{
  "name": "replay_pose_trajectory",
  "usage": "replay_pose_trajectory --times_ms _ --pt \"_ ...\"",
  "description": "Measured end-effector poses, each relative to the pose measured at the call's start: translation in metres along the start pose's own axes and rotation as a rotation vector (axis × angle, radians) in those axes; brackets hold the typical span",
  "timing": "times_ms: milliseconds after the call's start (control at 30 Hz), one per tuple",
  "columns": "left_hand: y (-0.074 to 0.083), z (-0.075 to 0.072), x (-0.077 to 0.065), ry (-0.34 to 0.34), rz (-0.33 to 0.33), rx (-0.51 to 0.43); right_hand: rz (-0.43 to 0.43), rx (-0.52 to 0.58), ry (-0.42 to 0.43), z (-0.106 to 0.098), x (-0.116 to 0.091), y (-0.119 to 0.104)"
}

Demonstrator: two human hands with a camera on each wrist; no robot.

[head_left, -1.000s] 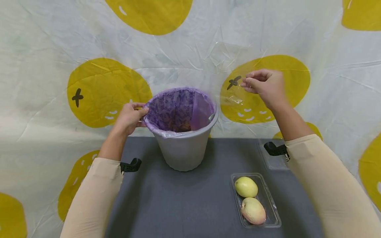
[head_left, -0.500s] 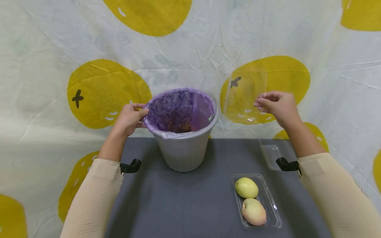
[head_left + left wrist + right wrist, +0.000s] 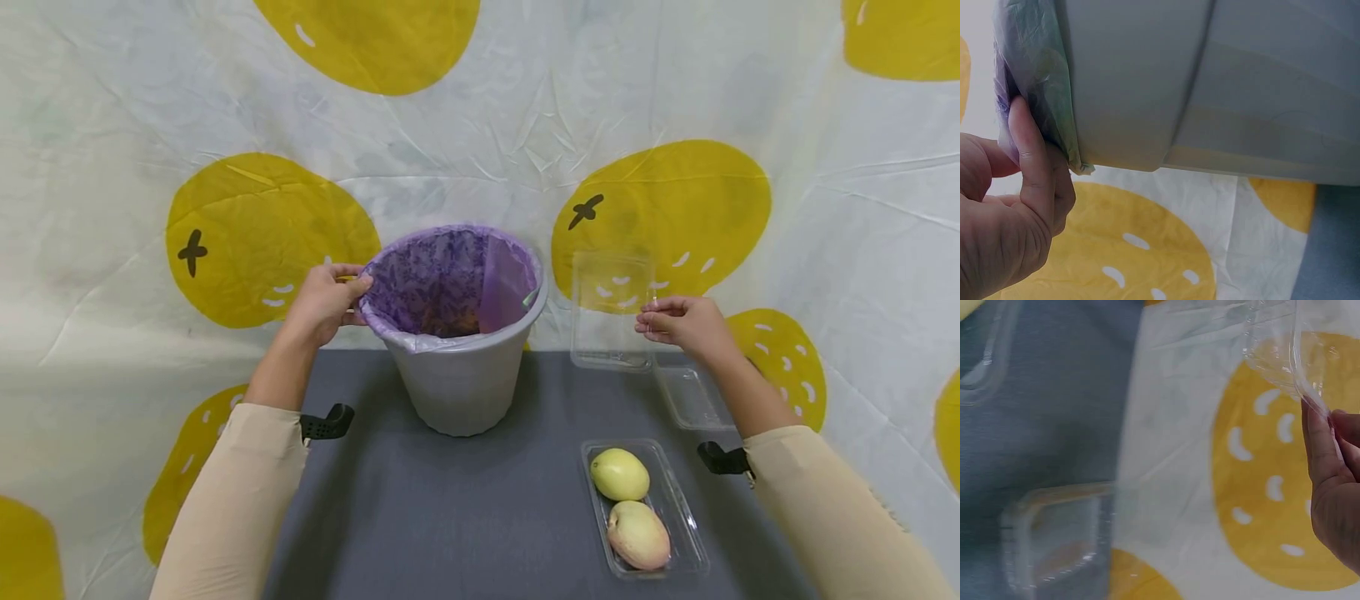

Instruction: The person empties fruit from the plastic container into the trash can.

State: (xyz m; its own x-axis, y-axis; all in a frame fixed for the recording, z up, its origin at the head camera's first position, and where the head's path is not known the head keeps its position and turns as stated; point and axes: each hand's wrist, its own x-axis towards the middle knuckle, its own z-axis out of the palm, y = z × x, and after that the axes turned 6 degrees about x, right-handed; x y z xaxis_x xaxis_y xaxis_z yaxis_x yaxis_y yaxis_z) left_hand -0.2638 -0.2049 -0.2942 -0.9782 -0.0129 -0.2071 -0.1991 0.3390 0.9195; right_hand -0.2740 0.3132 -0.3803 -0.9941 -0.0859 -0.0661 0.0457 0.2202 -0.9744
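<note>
A grey trash can (image 3: 459, 387) stands at the back of the table, lined with a purple patterned bag (image 3: 420, 287) folded over its rim. My left hand (image 3: 324, 302) grips the left rim through the bag, its thumb on the top edge; the left wrist view shows its fingers (image 3: 1032, 159) against the bag. My right hand (image 3: 686, 327) pinches the right edge of a clear plastic tray (image 3: 611, 308), held up right of the can. Below that hand, another clear tray (image 3: 693, 396) lies on the table, partly hidden by the forearm.
Nearer on the right, a clear tray (image 3: 684, 537) holds a yellow fruit (image 3: 620, 474) and a pinkish-yellow fruit (image 3: 638, 534). Something brownish shows deep inside the can, too dark to identify. A cloth with yellow shapes (image 3: 273, 237) hangs behind the grey table (image 3: 457, 517).
My right hand has come down and slightly right overall, bringing the clear tray lower beside the can. The left hand keeps its hold on the rim.
</note>
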Motion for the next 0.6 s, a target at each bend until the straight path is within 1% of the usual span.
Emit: replay_pose_trajectory --times_ms 33,133,333,533,600 --pt "0.0 0.0 0.0 0.0 0.0 0.001 0.013 -0.034 -0.003 0.0 0.0 0.006" --pt "0.0 0.0 0.0 -0.001 0.001 0.002 0.051 -0.074 -0.011 0.0 0.003 0.026" --pt "-0.001 0.0 0.0 -0.005 0.003 0.002 0.111 -0.057 -0.044 0.001 0.008 0.065" --pt "0.0 0.0 0.0 0.0 0.003 0.006 0.197 -0.073 -0.089 0.004 0.011 0.086" --pt "0.001 0.0 0.0 -0.001 -0.003 0.005 0.212 -0.093 -0.104 0.004 0.011 0.09"
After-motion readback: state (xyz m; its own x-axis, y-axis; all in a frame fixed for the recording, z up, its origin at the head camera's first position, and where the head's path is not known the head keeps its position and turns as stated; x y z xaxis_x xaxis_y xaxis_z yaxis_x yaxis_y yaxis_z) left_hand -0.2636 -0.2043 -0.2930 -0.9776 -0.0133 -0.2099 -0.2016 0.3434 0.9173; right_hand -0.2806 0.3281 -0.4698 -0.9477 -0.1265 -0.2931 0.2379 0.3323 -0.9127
